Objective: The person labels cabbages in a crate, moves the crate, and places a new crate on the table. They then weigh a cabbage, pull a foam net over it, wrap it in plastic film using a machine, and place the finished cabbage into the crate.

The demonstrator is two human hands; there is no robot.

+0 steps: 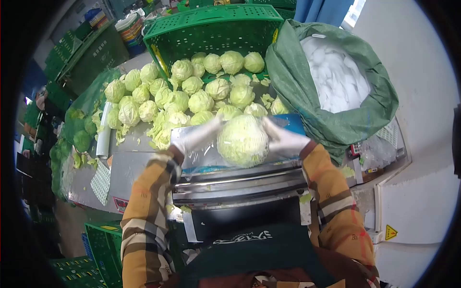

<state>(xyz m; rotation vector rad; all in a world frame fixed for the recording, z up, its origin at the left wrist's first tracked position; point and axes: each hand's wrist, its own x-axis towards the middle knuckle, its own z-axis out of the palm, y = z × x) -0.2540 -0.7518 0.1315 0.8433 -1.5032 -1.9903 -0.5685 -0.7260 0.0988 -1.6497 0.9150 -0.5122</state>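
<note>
A pale green cabbage (243, 141), which looks covered in white netting or film, is between my two gloved hands over the metal wrapping surface (199, 156). My left hand (198, 136) reaches in from the left, its fingertips blurred near the cabbage's upper left side. Against the cabbage's right side, my right hand (284, 139) has its fingers bent around the edge. Clear film lies on the metal beneath my left hand. Just beyond are several loose cabbages (200, 101) on the table.
A green crate (213, 30) lies tipped behind the cabbages. To the right stands a green sack (297, 91) of white netting pieces (333, 77). A white film roll (103, 132) and a net bag of cabbages (82, 140) are at the left.
</note>
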